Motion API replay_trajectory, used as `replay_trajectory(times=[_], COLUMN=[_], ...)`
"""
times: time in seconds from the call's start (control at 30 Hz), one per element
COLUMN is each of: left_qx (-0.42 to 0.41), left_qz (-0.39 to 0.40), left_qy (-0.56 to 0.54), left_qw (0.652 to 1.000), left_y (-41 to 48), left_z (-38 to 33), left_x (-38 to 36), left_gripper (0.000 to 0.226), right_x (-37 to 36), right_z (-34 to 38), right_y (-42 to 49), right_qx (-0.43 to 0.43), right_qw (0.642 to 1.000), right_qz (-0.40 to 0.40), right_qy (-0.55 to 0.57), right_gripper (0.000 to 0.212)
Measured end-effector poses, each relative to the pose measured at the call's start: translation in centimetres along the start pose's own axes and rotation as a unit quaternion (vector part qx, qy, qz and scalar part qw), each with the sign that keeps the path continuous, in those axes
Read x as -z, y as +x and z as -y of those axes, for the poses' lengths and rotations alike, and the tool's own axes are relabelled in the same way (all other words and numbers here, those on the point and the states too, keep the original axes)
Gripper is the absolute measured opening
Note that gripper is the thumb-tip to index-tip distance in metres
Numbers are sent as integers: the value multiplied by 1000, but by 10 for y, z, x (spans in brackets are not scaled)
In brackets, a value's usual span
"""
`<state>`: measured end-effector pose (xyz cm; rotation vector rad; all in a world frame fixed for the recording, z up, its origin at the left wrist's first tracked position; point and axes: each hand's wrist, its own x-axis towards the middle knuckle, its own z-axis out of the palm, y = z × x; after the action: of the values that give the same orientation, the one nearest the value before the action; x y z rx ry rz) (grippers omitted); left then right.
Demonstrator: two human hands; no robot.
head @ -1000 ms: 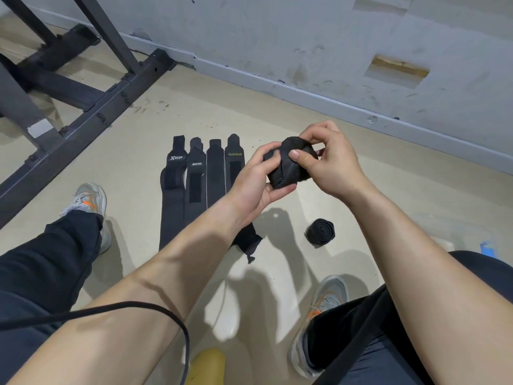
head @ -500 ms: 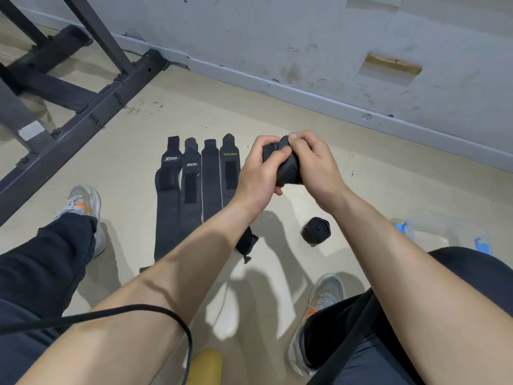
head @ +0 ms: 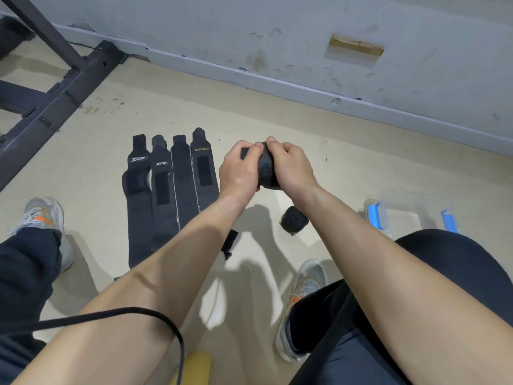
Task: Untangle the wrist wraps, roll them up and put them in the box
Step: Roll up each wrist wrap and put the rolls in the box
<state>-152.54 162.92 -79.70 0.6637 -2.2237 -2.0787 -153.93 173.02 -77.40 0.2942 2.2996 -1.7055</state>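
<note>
Black wraps (head: 172, 195) lie flat in a row on the floor (head: 361, 168), seemingly queued for rolling, then the left hand (head: 238, 173) and right hand (head: 291, 170) curl their fingers round a roll (head: 266, 170), likely to stop it unwinding, a done roll (head: 294, 220) waiting near the box (head: 410, 215).

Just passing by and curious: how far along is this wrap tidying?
Done: one rolled wrap lies on the floor. In hand: the left grip and right grip squeeze a second roll. Left: four flat wraps need rolling, and no roll shows in the clear box, partly hidden by a knee.
</note>
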Motion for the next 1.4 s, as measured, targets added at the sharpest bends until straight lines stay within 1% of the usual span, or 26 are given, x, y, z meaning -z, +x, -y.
replay_trajectory(times=[0.03, 0.13, 0.17, 0.2, 0.23, 0.3, 0.4, 0.43, 0.5, 0.53, 0.6, 0.67, 0.7, 0.73, 0.8, 0.83, 0.93, 1.0, 1.17, 1.23, 1.3, 1.4], left_qx=[13, 66, 84, 100, 115, 144, 201, 225, 260, 267, 286, 306, 313, 320, 333, 340, 368, 379, 400, 408, 405, 407], left_qz=[2, 26, 42, 60, 75, 96, 105, 100, 83, 85, 110, 137, 146, 151, 154, 157, 152, 145, 131, 128, 136, 144], left_qy=[1, -4, -10, -14, -14, -8, 20, 30, 42, 56, 59, 28, 18, 14, -1, -8, -44, -54, -70, -65, -43, 7], left_qw=[1000, 997, 996, 993, 990, 985, 974, 969, 961, 958, 950, 942, 938, 935, 930, 927, 916, 912, 904, 902, 903, 902], left_y=[2, 9, 11, 13, 14, 18, 23, 22, 19, 16, 10, 6, 6, 8, 12, 14, 20, 24, 33, 35, 36, 36], left_z=[4, 19, 25, 32, 39, 56, 88, 99, 124, 136, 159, 179, 187, 195, 209, 215, 226, 232, 246, 242, 240, 239], left_x=[-1, -2, -1, 0, 0, 1, 1, 1, -1, -3, -10, -18, -23, -27, -36, -41, -54, -63, -69, -65, -58, -42], left_gripper=[20, 21, 22, 23, 25, 35, 53, 50, 30, 25, 25, 14, 15, 21, 32, 33, 33, 33, 28, 25, 33, 32], right_x=[5, 21, 26, 29, 31, 29, 15, 8, -8, -17, -32, -41, -45, -47, -47, -46, -40, -39, -47, -50, -53, -60], right_z=[-4, -20, -27, -34, -41, -54, -88, -103, -142, -160, -192, -220, -232, -241, -252, -255, -267, -283, -299, -299, -300, -293], right_y=[0, 1, 2, 4, 6, 14, 22, 23, 23, 21, 18, 20, 24, 27, 33, 36, 45, 52, 51, 47, 43, 31], right_qx=[-12, -31, -41, -50, -57, -76, -137, -158, -203, -226, -266, -300, -317, -332, -355, -365, -377, -379, -363, -367, -384, -405], right_qw=[999, 992, 988, 985, 984, 984, 984, 983, 979, 974, 962, 948, 941, 934, 923, 918, 910, 910, 910, 906, 894, 878], right_qz=[30, 121, 146, 162, 168, 162, 114, 88, 29, 2, -53, -100, -116, -130, -145, -152, -170, -167, -199, -207, -228, -254], right_qy=[16, 37, 36, 27, 14, -6, 12, 14, -3, -13, -13, 9, 19, 28, 33, 26, 3, -6, 29, 32, 31, 25], right_gripper=[35, 15, 18, 27, 36, 46, 55, 57, 61, 64, 69, 73, 74, 73, 70, 69, 62, 59, 59, 61, 61, 54])
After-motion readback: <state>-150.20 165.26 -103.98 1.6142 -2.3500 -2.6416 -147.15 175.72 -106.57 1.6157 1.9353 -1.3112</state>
